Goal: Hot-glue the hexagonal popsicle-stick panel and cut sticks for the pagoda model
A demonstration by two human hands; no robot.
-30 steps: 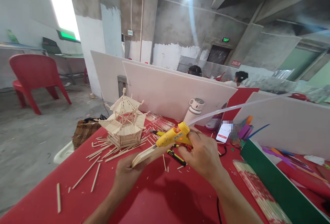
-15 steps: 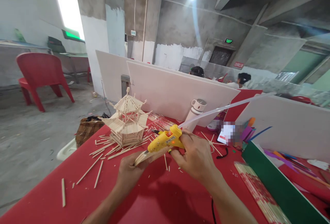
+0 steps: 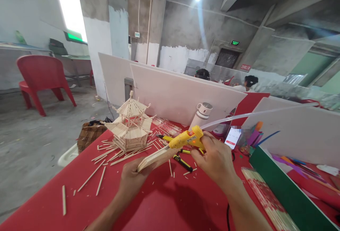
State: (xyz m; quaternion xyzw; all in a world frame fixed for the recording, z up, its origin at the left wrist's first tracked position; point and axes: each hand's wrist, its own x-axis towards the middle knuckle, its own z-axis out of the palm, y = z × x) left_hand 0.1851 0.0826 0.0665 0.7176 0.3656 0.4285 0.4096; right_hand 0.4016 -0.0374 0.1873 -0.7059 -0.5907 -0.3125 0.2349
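My right hand (image 3: 215,156) is wrapped round a yellow hot glue gun (image 3: 186,139) with a long clear glue stick (image 3: 239,116) sticking out of its back. An orange light glows on the gun's side. My left hand (image 3: 134,176) grips the near end of a flat piece made of wooden sticks (image 3: 155,159). The gun's nozzle is at the far end of that piece; whether it touches I cannot tell. Beyond my left hand stands a small pagoda model (image 3: 131,124) of wooden sticks. Behind the gun lie yellow-and-black pliers (image 3: 183,163), partly hidden.
Loose wooden sticks (image 3: 101,180) are scattered around the pagoda on the red table (image 3: 159,209). A white bottle (image 3: 201,114) stands near the white partition (image 3: 170,89). At right are a phone (image 3: 232,137), a packet of sticks (image 3: 268,197) and a green-sided box (image 3: 289,185).
My right hand has moved the glue gun right and slightly up, its nozzle sliding along to the far end of the stick piece. The pliers show more. My left hand has barely moved.
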